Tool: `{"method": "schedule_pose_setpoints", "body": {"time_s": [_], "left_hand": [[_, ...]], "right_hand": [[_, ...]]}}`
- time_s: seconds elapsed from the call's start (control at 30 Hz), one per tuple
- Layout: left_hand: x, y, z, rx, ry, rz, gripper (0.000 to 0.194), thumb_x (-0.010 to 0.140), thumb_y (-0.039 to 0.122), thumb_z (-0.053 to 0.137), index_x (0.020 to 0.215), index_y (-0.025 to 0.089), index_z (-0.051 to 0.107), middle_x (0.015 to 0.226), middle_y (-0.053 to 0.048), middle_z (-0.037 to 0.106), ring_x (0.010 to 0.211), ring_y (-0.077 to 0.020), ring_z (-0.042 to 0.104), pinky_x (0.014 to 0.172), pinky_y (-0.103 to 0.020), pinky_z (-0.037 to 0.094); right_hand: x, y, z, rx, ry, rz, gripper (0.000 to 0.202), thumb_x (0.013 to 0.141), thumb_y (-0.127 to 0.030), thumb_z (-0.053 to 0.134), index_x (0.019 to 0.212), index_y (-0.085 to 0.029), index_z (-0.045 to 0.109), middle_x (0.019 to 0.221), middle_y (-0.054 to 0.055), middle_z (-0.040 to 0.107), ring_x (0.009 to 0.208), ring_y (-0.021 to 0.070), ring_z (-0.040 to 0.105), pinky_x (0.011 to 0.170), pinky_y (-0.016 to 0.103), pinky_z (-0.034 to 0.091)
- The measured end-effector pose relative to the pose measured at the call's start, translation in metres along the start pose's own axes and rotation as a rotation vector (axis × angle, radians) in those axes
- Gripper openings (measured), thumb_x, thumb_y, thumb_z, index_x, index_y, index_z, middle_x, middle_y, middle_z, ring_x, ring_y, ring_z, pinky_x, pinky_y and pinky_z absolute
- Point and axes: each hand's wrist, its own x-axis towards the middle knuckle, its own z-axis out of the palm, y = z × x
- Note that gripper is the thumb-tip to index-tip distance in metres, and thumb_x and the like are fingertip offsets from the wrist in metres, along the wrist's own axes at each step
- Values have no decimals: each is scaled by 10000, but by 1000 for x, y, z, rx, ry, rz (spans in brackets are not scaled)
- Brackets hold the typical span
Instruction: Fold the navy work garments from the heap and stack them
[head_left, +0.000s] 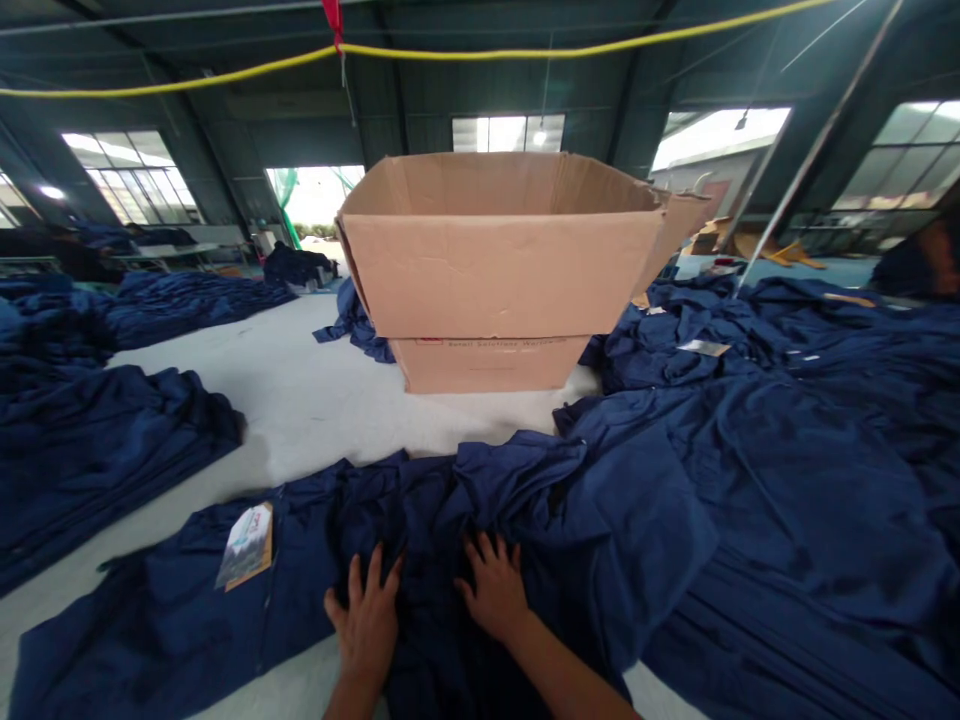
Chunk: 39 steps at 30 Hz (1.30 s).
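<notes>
A dark blue garment (300, 560) lies spread and wrinkled across the white table in front of me. My left hand (365, 612) rests palm down on its middle, fingers spread. Just to the right, my right hand (493, 585) presses on the same cloth with its fingers apart. A paper hang tag (249, 548) lies on the garment's left part. Neither hand has cloth gripped between its fingers.
A large open cardboard box (499, 275) stands beyond the garment on the white table (300, 385). Piles of blue garments lie at the left (97, 450) and the right (810, 470). A person's arm (939, 258) shows at the far right edge.
</notes>
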Motion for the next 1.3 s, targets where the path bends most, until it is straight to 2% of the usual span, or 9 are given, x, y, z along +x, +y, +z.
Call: {"method": "schedule_pose_setpoints", "body": {"time_s": [0.2, 0.27, 0.4, 0.5, 0.63, 0.73, 0.93, 1.17, 1.3], "left_hand": [[56, -50, -30, 27, -121, -77, 570, 834, 96, 265, 1271, 391, 482, 1465, -38, 355, 1317, -334, 311, 949, -642, 278], [66, -49, -37, -23, -110, -36, 559, 800, 99, 319, 1246, 369, 518, 1468, -44, 344, 1315, -326, 307, 956, -629, 288], [67, -23, -30, -154, -48, 137, 588, 773, 168, 398, 1336, 337, 415, 1506, -16, 270, 1358, -306, 223, 1016, -578, 273], [61, -10, -11, -216, -68, 196, 566, 848, 277, 360, 1406, 329, 273, 1475, -38, 339, 1343, -319, 269, 1014, -543, 304], [65, -19, 6, -255, -14, 152, 516, 903, 275, 255, 1396, 147, 332, 1366, -121, 482, 1260, -274, 403, 997, -437, 367], [69, -27, 4, -274, -9, 149, 544, 832, 63, 258, 1354, 126, 401, 1335, -108, 515, 1188, -201, 469, 976, -351, 390], [57, -16, -9, -167, -136, 213, 694, 737, 31, 355, 1398, 240, 327, 1348, -91, 490, 1154, -261, 468, 910, -404, 400], [57, -14, -28, -184, -345, 86, 592, 816, 102, 301, 1406, 133, 287, 1285, -186, 485, 959, -206, 603, 794, -331, 448], [48, -20, -29, -115, -285, 168, 445, 765, 170, 445, 1197, 173, 553, 1487, -122, 274, 1269, -315, 377, 953, -444, 364]], "right_hand": [[44, -33, -24, 92, -51, -188, 571, 827, -352, 487, 1381, -307, 355, 1437, 60, 373, 1270, 296, 352, 1039, 513, 264], [44, -26, -29, 56, 66, -189, 514, 839, -285, 469, 1347, -325, 405, 1422, 41, 394, 1285, 254, 336, 1055, 468, 248], [27, 18, -23, -75, 120, -124, 488, 844, -299, 483, 1310, -429, 420, 1469, -15, 325, 1357, 329, 182, 1031, 655, 76], [14, 61, -25, -140, 100, 26, 450, 886, -341, 410, 1327, -428, 395, 1472, -12, 318, 1359, 362, 161, 976, 727, 96], [17, 89, -53, -239, -17, 492, 486, 875, -253, 392, 1361, -256, 406, 1457, 97, 330, 1320, 335, 282, 972, 536, 346], [27, 70, -70, -271, -91, 651, 465, 840, -190, 397, 1294, -168, 499, 1385, 173, 407, 1244, 330, 397, 931, 501, 390], [29, 7, -33, -272, 74, 185, 549, 862, -411, 437, 1381, -455, 265, 1526, -53, 151, 1360, 417, 59, 1012, 674, 83], [37, 21, -7, -235, -66, 309, 511, 863, -505, 435, 1346, -514, 267, 1509, -119, 158, 1337, 474, 58, 944, 758, 90], [36, 14, -25, -105, -105, 324, 483, 894, -489, 369, 1369, -442, 297, 1501, -68, 218, 1366, 398, 76, 966, 738, 125]]}}
